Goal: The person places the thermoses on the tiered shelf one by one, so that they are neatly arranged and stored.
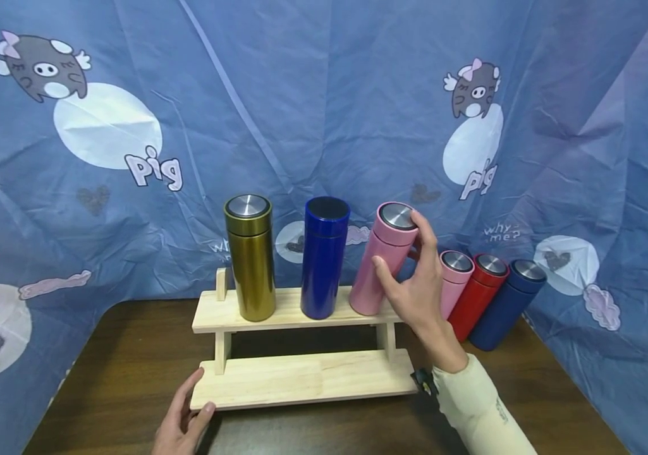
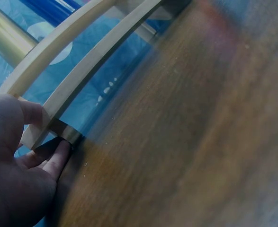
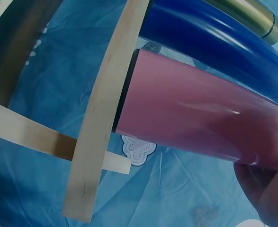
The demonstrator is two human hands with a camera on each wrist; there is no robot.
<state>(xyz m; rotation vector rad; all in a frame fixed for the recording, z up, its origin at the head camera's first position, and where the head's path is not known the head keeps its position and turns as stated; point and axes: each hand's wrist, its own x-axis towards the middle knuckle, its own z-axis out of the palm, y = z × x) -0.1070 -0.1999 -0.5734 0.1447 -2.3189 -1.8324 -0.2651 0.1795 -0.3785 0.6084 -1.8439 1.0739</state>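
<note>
My right hand grips a pink thermos flask near its silver lid. That flask stands on the right part of the upper board of a two-tier wooden rack; in the right wrist view its base meets the board. To its left, a blue flask and a gold flask stand upright on the same board. At the rack's lower left corner my left hand holds the end of the lower board, with thumb and fingers around it in the left wrist view.
Right of the rack, a second pink flask, a red flask and a dark blue flask stand on the brown table, the pink one partly hidden by my right hand. A blue pig-print cloth hangs behind.
</note>
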